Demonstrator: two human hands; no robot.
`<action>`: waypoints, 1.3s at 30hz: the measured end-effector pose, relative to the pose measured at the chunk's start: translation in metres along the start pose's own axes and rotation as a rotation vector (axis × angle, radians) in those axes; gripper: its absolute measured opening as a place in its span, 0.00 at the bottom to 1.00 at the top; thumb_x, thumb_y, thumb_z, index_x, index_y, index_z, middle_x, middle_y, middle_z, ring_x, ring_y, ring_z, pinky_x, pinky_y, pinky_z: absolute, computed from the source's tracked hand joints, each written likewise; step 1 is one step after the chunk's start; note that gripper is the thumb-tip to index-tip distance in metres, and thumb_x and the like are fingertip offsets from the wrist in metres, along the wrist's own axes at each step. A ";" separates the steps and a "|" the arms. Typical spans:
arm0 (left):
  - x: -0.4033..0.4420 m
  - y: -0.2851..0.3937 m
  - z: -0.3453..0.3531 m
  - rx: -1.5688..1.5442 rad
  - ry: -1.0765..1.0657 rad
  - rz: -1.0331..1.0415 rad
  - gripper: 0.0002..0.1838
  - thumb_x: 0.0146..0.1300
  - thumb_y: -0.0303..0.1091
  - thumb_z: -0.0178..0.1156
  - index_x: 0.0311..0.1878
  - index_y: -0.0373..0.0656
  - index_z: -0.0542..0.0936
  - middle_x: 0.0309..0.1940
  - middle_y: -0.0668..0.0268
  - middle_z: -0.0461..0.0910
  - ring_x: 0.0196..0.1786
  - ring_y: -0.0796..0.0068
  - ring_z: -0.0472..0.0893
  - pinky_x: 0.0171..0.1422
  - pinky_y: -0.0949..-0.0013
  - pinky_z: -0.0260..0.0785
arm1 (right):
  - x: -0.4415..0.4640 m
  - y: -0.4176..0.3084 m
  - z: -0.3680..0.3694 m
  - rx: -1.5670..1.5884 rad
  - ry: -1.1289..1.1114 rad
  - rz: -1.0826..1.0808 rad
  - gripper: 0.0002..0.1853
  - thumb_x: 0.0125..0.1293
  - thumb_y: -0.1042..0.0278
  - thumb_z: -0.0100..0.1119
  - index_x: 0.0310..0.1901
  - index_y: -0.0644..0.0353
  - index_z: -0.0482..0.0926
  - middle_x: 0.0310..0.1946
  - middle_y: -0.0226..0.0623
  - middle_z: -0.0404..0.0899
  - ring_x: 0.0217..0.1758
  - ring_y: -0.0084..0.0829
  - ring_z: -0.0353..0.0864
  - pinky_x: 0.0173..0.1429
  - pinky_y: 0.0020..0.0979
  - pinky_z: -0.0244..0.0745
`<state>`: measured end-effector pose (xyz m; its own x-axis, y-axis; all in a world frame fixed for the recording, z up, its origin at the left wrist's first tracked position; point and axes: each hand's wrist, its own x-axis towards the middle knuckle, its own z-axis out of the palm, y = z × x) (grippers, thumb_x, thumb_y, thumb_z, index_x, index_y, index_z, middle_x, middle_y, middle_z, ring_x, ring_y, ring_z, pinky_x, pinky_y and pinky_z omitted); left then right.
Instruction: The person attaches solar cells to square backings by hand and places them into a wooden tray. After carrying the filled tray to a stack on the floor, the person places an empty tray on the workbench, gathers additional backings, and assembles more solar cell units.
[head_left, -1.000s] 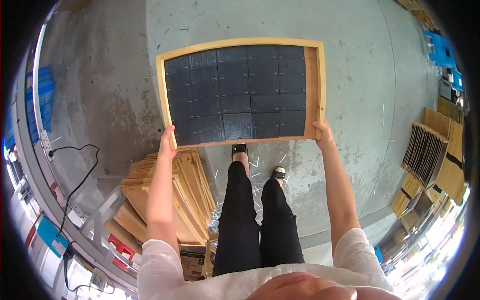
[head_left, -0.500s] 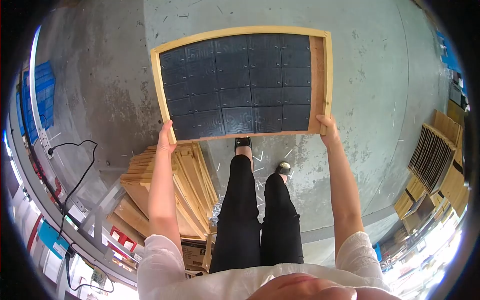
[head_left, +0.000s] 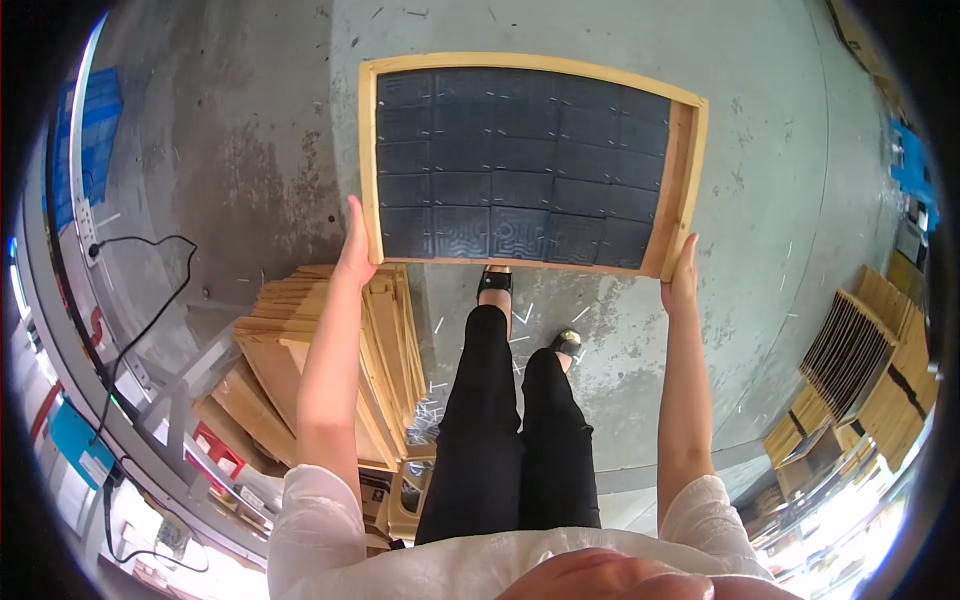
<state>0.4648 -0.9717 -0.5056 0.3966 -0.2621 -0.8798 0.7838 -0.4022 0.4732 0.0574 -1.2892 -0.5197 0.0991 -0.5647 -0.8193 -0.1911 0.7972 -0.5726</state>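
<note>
A shallow wooden tray (head_left: pixel 686 180) with a pale raised frame is held out in front of me above the floor. Rows of dark, flat rectangular pieces (head_left: pixel 520 150) fill most of it, leaving a bare brown strip along the right side. Small pale slivers show on and between the pieces. My left hand (head_left: pixel 357 250) grips the near left corner, its fingers along the outer side of the frame. At the near right corner, my right hand (head_left: pixel 681 278) holds the other side. The undersides of both grips are hidden.
Stacked wooden panels (head_left: pixel 330 350) stand close by my left leg. A metal frame with a power strip (head_left: pixel 88 232) and black cable (head_left: pixel 160 310) runs along the left. More slatted wooden pieces (head_left: pixel 850 345) are at right. White scraps litter the grey floor (head_left: pixel 620 370).
The tray and both hands have moved to the right, and the tray has turned slightly clockwise. My right thumb no longer shows over the frame's top. The view has shifted a little.
</note>
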 end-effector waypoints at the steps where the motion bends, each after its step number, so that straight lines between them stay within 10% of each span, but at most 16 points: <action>1: -0.002 0.002 0.005 0.001 0.002 -0.005 0.50 0.66 0.79 0.36 0.75 0.46 0.63 0.69 0.62 0.70 0.71 0.65 0.68 0.74 0.59 0.62 | -0.001 -0.004 0.002 0.021 0.017 0.002 0.46 0.72 0.29 0.45 0.76 0.62 0.56 0.72 0.35 0.64 0.74 0.32 0.65 0.76 0.35 0.61; 9: -0.040 -0.073 -0.028 0.329 0.323 0.340 0.41 0.76 0.66 0.35 0.72 0.36 0.68 0.69 0.55 0.71 0.72 0.63 0.68 0.77 0.63 0.55 | -0.050 0.028 -0.068 -0.374 -0.069 0.061 0.39 0.75 0.37 0.47 0.72 0.65 0.64 0.69 0.39 0.70 0.73 0.31 0.66 0.76 0.37 0.60; 11: -0.133 -0.123 -0.043 0.139 0.222 0.198 0.37 0.78 0.61 0.39 0.75 0.38 0.64 0.73 0.54 0.68 0.76 0.64 0.65 0.80 0.61 0.53 | -0.107 0.092 -0.184 -0.638 -0.232 -0.052 0.28 0.74 0.48 0.52 0.65 0.62 0.76 0.64 0.37 0.77 0.65 0.31 0.74 0.72 0.36 0.64; 15: -0.359 -0.270 -0.110 0.411 0.122 -0.403 0.32 0.77 0.56 0.43 0.66 0.38 0.75 0.67 0.54 0.74 0.70 0.64 0.72 0.74 0.61 0.62 | -0.355 0.106 -0.334 -0.916 -0.404 0.637 0.21 0.70 0.58 0.58 0.61 0.56 0.80 0.53 0.31 0.84 0.51 0.29 0.82 0.55 0.37 0.78; 22: -0.638 -0.364 -0.087 0.466 0.051 -0.686 0.30 0.75 0.53 0.46 0.67 0.38 0.75 0.67 0.54 0.75 0.70 0.64 0.72 0.73 0.61 0.63 | -0.445 0.005 -0.383 -1.079 -0.339 0.736 0.20 0.70 0.59 0.58 0.60 0.57 0.80 0.51 0.31 0.84 0.49 0.28 0.82 0.54 0.36 0.78; 31: -0.752 -0.400 0.014 0.084 0.157 -0.405 0.29 0.71 0.49 0.50 0.67 0.38 0.75 0.66 0.55 0.75 0.69 0.65 0.73 0.72 0.61 0.63 | -0.354 -0.178 -0.225 -1.488 -0.575 0.105 0.18 0.69 0.61 0.59 0.57 0.58 0.81 0.49 0.31 0.85 0.48 0.28 0.82 0.52 0.35 0.78; 39: -0.815 -0.451 0.053 -0.232 0.159 -0.324 0.28 0.68 0.45 0.54 0.67 0.39 0.74 0.66 0.56 0.75 0.68 0.65 0.73 0.72 0.61 0.64 | -0.441 -0.187 -0.032 -1.752 -0.860 -0.149 0.17 0.68 0.63 0.59 0.55 0.59 0.81 0.47 0.31 0.85 0.46 0.28 0.82 0.51 0.34 0.78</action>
<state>-0.2370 -0.6234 0.0008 0.1670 -0.0086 -0.9859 0.9595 -0.2286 0.1645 0.0179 -1.1965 -0.0502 0.4713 0.0721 -0.8790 -0.6827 -0.6012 -0.4154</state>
